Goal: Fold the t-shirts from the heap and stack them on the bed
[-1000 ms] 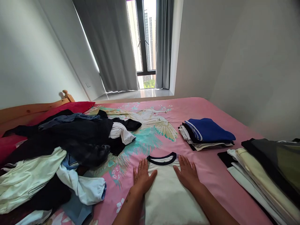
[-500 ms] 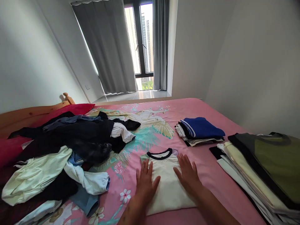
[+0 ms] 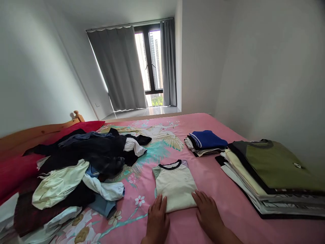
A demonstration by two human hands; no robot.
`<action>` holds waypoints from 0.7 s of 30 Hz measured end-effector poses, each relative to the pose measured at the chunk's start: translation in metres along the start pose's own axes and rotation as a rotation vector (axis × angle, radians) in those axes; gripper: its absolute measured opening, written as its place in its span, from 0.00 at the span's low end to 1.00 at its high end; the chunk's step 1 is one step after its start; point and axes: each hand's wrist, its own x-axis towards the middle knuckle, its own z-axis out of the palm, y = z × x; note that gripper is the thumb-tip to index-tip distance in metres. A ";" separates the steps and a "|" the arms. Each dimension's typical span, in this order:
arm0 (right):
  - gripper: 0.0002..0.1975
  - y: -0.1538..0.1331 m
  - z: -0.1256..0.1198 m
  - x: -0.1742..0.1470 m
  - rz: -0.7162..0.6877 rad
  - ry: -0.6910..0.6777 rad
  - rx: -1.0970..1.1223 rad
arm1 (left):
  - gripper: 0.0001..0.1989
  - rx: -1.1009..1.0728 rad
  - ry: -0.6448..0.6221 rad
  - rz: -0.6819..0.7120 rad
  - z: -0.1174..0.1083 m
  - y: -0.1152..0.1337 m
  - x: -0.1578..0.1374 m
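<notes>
A folded cream T-shirt (image 3: 175, 184) with a dark collar lies flat on the pink bedsheet (image 3: 203, 176). My left hand (image 3: 157, 218) rests palm down at the shirt's near left corner, fingers apart. At the near right corner my right hand (image 3: 208, 213) also lies flat on the sheet, fingertips touching the shirt's edge. Neither hand grips anything.
A loose heap of dark and pale clothes (image 3: 83, 162) covers the bed's left side. A small folded stack topped by a blue garment (image 3: 207, 140) sits behind the shirt. A taller folded stack with an olive shirt on top (image 3: 269, 169) lies at right, near the wall.
Both hands have slid back from the shirt's collar to its near edge. The view has pulled back and tilted up, showing the whole folded shirt.
</notes>
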 end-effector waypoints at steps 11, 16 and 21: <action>0.26 0.012 -0.012 -0.009 -0.011 0.085 0.057 | 0.26 -0.068 -0.083 -0.068 -0.015 -0.007 -0.002; 0.21 0.012 -0.013 -0.027 0.205 0.137 0.403 | 0.24 -0.282 0.047 -0.182 -0.016 -0.007 -0.020; 0.17 0.012 -0.013 -0.019 0.582 -0.091 1.111 | 0.19 -0.688 -0.062 -0.481 -0.023 -0.010 -0.016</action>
